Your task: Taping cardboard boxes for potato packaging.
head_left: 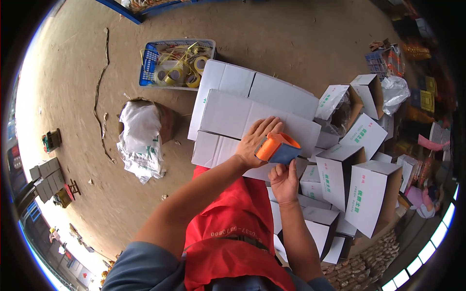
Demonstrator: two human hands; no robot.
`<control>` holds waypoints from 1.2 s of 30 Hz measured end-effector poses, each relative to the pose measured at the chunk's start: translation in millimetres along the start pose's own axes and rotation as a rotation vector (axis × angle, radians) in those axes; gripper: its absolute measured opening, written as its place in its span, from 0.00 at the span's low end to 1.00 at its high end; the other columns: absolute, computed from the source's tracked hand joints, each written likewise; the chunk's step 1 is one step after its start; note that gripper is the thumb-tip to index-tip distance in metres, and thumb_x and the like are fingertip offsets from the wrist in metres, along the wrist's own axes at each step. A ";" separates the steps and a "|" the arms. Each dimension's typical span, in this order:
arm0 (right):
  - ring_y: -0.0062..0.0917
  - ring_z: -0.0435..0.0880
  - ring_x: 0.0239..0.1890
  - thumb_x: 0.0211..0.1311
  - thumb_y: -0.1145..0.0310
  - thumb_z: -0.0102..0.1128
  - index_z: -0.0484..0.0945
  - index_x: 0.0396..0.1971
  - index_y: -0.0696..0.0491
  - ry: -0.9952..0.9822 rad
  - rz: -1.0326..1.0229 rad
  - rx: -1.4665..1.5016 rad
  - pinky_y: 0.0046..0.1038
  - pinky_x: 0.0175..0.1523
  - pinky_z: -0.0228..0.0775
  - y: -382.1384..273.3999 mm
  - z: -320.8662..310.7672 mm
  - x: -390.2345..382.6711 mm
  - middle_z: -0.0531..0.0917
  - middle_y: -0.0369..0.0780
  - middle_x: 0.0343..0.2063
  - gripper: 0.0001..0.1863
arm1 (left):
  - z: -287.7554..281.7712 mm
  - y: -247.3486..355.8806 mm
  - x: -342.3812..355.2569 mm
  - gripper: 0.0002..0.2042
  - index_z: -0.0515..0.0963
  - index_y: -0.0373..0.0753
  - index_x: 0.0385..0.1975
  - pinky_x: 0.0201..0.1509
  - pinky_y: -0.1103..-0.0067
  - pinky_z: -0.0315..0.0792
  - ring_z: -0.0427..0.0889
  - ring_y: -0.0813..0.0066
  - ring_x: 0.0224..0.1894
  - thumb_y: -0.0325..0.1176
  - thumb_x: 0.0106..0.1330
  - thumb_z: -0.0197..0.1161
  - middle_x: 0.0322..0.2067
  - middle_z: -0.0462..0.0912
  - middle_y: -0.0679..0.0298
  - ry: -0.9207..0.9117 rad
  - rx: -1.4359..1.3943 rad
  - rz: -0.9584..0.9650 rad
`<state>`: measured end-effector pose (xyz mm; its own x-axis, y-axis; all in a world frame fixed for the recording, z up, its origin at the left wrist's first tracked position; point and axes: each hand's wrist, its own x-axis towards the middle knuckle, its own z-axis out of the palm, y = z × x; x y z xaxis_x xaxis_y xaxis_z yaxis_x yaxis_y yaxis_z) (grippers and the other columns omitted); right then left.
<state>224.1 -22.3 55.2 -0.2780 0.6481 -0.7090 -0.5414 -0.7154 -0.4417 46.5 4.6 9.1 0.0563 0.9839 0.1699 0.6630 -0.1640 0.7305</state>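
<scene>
My left hand (255, 143) lies on the top flaps of a white cardboard box (224, 109), fingers stretched out flat and partly behind an orange tape dispenser (279, 145) with a dark plate. My right hand (284, 182) is just below the dispenser, index finger raised to its lower edge, other fingers curled; whether they grip anything is unclear. The box extends from beneath both hands toward the back, over my red apron (218, 208).
A blue crate (148, 68) of tape rolls sits behind the box. Left of it stands a carton stuffed with white bags (141, 136). White boxes (369, 194) are heaped at my right, beside stacked sacks (369, 262). A person (421, 199) is at the far right.
</scene>
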 end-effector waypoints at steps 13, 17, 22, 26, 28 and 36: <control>0.38 0.89 0.38 0.68 0.44 0.66 0.79 0.50 0.59 -0.493 -0.825 -1.684 0.32 0.47 0.81 -87.0 36.8 56.7 0.87 0.49 0.38 0.31 | 7.4 -1.2 -4.1 0.46 0.59 0.34 0.73 0.81 0.60 0.52 0.59 0.55 0.78 0.40 0.53 0.71 0.73 0.64 0.51 -0.014 -0.009 -0.049; 0.37 0.89 0.27 0.60 0.35 0.69 0.83 0.38 0.58 -0.492 -0.646 -1.520 0.33 0.34 0.81 -92.6 25.1 80.1 0.87 0.44 0.24 0.34 | 3.9 0.7 -1.5 0.44 0.60 0.34 0.73 0.81 0.60 0.53 0.59 0.54 0.78 0.41 0.56 0.71 0.73 0.64 0.52 -0.044 0.010 -0.067; 0.28 0.86 0.24 0.56 0.33 0.72 0.82 0.33 0.58 -0.461 -0.578 -1.461 0.30 0.31 0.78 -87.7 0.1 84.0 0.84 0.41 0.20 0.36 | -21.5 -10.7 -5.3 0.39 0.64 0.33 0.71 0.81 0.58 0.52 0.59 0.55 0.78 0.41 0.60 0.69 0.73 0.64 0.52 -0.110 -0.007 0.051; 0.19 0.81 0.24 0.55 0.34 0.75 0.82 0.30 0.58 -0.440 -0.549 -1.352 0.26 0.31 0.74 -85.6 -10.1 82.8 0.83 0.38 0.19 0.35 | -45.0 -26.6 -26.3 0.29 0.70 0.31 0.66 0.80 0.57 0.54 0.62 0.54 0.77 0.35 0.64 0.64 0.72 0.66 0.51 -0.153 0.184 0.087; 0.17 0.80 0.25 0.55 0.35 0.75 0.82 0.31 0.58 -0.469 -0.485 -1.299 0.25 0.32 0.73 -88.5 -14.6 84.1 0.83 0.37 0.20 0.35 | -57.0 -37.4 -40.7 0.26 0.71 0.29 0.64 0.81 0.57 0.54 0.62 0.54 0.77 0.30 0.66 0.61 0.72 0.67 0.50 -0.086 0.312 -0.001; 0.16 0.83 0.32 0.62 0.38 0.71 0.85 0.40 0.61 -0.543 -0.061 -1.170 0.23 0.40 0.76 -98.8 -0.1 87.3 0.87 0.36 0.28 0.34 | -56.0 -40.6 -45.4 0.28 0.66 0.34 0.71 0.83 0.61 0.48 0.55 0.60 0.80 0.32 0.70 0.57 0.76 0.60 0.54 -0.111 0.369 -0.121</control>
<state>253.4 104.9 36.9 -0.7119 0.5126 -0.4800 0.3718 -0.3047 -0.8769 -24.8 -37.4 8.8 0.0280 0.9996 0.0101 0.8923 -0.0296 0.4505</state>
